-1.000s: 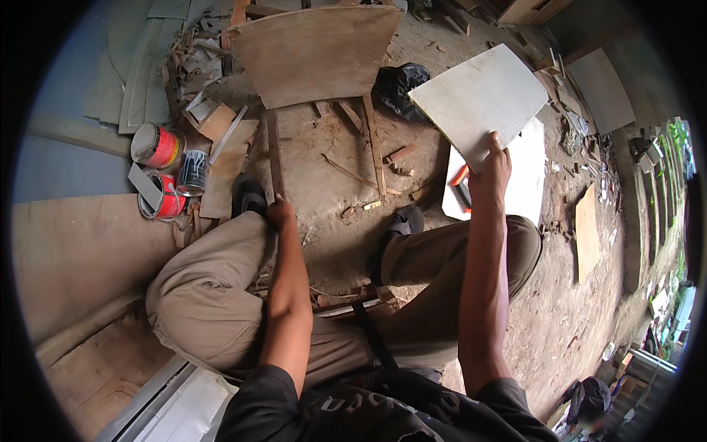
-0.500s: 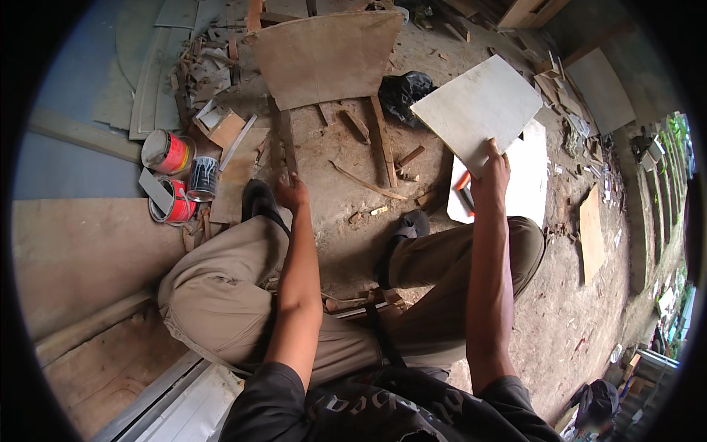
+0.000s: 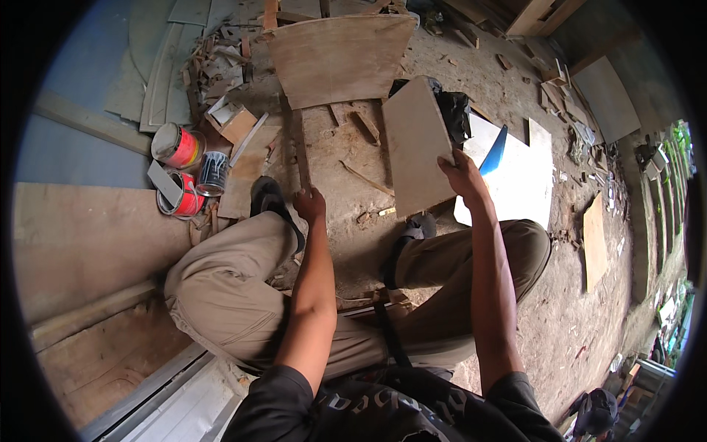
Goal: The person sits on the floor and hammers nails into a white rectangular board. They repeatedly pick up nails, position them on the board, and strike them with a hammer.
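My right hand (image 3: 464, 175) grips the lower right edge of a pale rectangular board (image 3: 418, 147), which is tilted up off the floor. My left hand (image 3: 309, 203) is closed around the near end of a long wooden leg (image 3: 300, 144). That leg runs back to a curved plywood panel (image 3: 339, 62), part of a wooden frame. Beyond my right hand a white sheet (image 3: 534, 180) lies on the floor. On it rests a blue, pointed, blade-like shape (image 3: 495, 151); its other end is hidden.
Paint cans (image 3: 177, 146) stand at the left beside a small open wooden box (image 3: 234, 124). A black plastic bag (image 3: 455, 114) sits behind the board. Wood scraps (image 3: 367, 127) litter the dirt floor. A thin plywood piece (image 3: 594, 243) lies at the right.
My right hand has swung the board left and tipped it more upright, uncovering more of the white sheet. The orange-and-black handle there has gone from sight. My left hand's fingers have closed.
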Demonstrator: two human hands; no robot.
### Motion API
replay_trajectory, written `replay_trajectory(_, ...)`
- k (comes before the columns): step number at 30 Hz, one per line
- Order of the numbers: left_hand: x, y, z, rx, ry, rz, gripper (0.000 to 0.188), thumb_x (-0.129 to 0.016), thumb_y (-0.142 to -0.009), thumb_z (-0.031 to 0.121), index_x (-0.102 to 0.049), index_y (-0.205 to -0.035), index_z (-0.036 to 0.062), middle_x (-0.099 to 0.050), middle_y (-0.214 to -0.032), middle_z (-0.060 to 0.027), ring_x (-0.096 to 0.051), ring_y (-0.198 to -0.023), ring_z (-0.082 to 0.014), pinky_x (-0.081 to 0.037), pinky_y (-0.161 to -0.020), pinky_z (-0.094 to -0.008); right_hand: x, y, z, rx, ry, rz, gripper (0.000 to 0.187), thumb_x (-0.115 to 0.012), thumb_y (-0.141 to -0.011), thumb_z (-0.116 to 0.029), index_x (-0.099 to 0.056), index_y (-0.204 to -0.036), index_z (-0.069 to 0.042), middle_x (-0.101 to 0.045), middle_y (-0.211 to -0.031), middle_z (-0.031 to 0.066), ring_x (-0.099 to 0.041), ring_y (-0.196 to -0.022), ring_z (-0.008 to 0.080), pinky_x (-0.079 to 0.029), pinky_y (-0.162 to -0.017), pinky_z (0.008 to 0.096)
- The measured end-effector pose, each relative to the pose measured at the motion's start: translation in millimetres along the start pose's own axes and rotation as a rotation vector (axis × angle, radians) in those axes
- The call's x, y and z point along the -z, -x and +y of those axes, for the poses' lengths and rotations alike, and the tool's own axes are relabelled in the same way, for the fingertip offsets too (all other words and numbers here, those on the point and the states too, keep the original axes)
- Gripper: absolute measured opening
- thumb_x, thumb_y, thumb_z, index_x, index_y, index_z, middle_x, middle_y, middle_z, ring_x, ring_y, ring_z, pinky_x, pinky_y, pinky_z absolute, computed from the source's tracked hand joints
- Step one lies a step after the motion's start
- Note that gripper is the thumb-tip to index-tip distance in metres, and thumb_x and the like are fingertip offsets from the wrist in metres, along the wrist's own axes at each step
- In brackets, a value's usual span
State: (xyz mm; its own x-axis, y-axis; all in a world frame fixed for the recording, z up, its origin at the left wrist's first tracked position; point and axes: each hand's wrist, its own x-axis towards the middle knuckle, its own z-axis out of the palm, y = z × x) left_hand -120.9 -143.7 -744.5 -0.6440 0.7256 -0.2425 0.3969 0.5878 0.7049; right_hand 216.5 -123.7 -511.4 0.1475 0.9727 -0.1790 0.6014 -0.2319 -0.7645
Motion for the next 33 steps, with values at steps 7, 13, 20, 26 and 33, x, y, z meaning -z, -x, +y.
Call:
replay_trajectory(7,19.3,17.2,75.0,0.364,1.147,-0.472,0.029,-0.064,-0.093,0.025,-0.056,-0.116,0.0096,-0.058,-0.115,-0.0047,-0.057,-0.102,-0.0228,-0.045,-0.091,-0.0423,0.6,-13.6,6.1,0.090,0.143,-0.420,0.047,-0.076,-0.081,-0.038,-0.070,-0.110,-0.001,-0.071,-0.091,0.0151,-0.067,-0.084,0.0217,-0.050,-0.074,0.0352)
replay_trajectory(13,39.0,-31.7,1.0,0.424,1.448,-0.370,0.031,-0.064,-0.093,0.012,-0.055,-0.122,0.0077,-0.059,-0.122,-0.0060,-0.054,-0.116,-0.0231,-0.044,-0.100,-0.0430,-32.8,-36.5,-0.9,-0.218,-0.727,-0.167,0.040,-0.077,-0.084,-0.031,-0.069,-0.106,0.002,-0.070,-0.091,0.0109,-0.068,-0.084,0.0193,-0.053,-0.073,0.0309)
replay_trajectory(20,-4.3,13.8,1.2,0.615,1.512,-0.064,0.035,-0.054,-0.098,0.008,-0.045,-0.131,0.0027,-0.053,-0.126,-0.0159,-0.055,-0.117,-0.0321,-0.045,-0.103,-0.0565,-110.1,-50.0,129.6,-0.252,0.073,0.020,0.053,-0.075,-0.082,-0.042,-0.065,-0.113,0.001,-0.071,-0.093,0.0162,-0.068,-0.092,0.0272,-0.052,-0.081,0.0370)
replay_trajectory(26,-6.9,26.6,-27.7,0.667,1.253,-0.009,0.034,-0.051,-0.096,0.002,-0.043,-0.128,-0.0077,-0.054,-0.127,-0.0227,-0.058,-0.116,-0.0396,-0.052,-0.098,-0.0571,-168.4,13.0,162.3,-0.390,0.186,-0.077,0.062,-0.068,-0.083,-0.045,-0.059,-0.121,0.003,-0.061,-0.122,0.0284,-0.057,-0.118,0.0396,-0.046,-0.099,0.0441)
replay_trajectory(33,-5.6,16.9,-53.4,0.071,0.154,0.338,0.073,-0.072,-0.082,0.016,-0.034,-0.138,-0.0107,-0.051,-0.132,-0.0290,-0.053,-0.122,-0.0430,-0.044,-0.104,-0.0477,-175.2,-14.5,138.5,-0.454,0.031,0.124,0.065,-0.065,-0.086,-0.045,-0.055,-0.122,0.007,-0.059,-0.119,0.0342,-0.056,-0.117,0.0447,-0.046,-0.098,0.0448)
